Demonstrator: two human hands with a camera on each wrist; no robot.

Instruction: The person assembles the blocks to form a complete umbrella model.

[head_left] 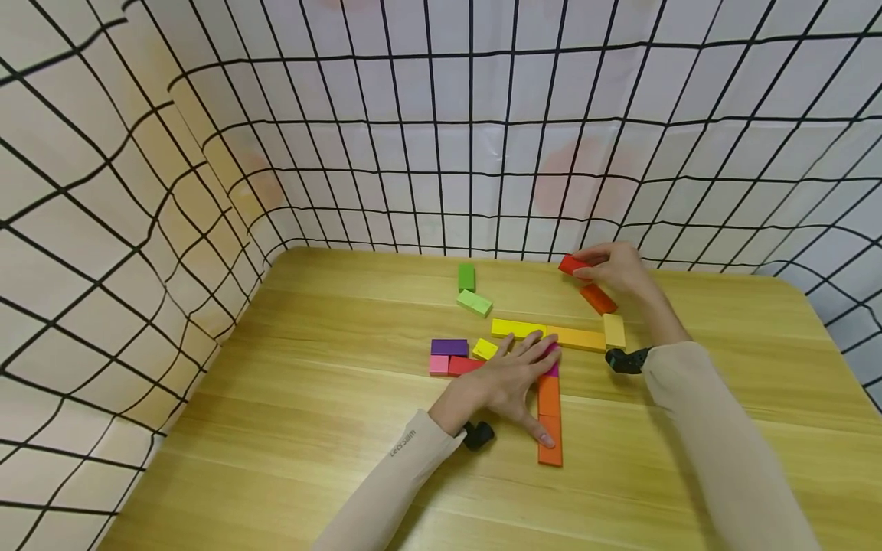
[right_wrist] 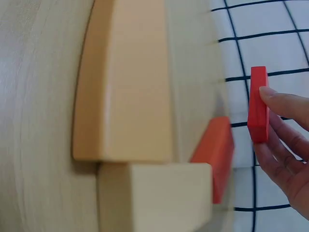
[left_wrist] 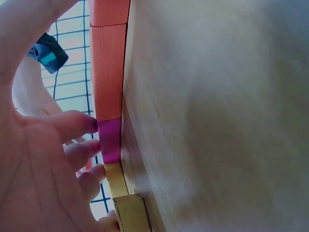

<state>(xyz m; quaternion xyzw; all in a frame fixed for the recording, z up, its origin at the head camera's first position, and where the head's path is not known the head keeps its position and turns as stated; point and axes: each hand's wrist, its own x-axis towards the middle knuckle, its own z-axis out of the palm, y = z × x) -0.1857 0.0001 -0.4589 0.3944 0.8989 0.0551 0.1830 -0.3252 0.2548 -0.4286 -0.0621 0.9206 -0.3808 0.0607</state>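
One red block [head_left: 570, 265] is pinched by its sides in my right grip [head_left: 615, 269], upper right of the frame's centre, leaving one end free. Near lower centre, my left grip [head_left: 508, 380] spreads along the magenta block [head_left: 552, 370] and orange blocks [head_left: 549, 396] (seemingly to steady their line).

fourteen blocks [head_left: 577, 339] showing, two hands [head_left: 503, 384], two wrist cameras [head_left: 623, 361]
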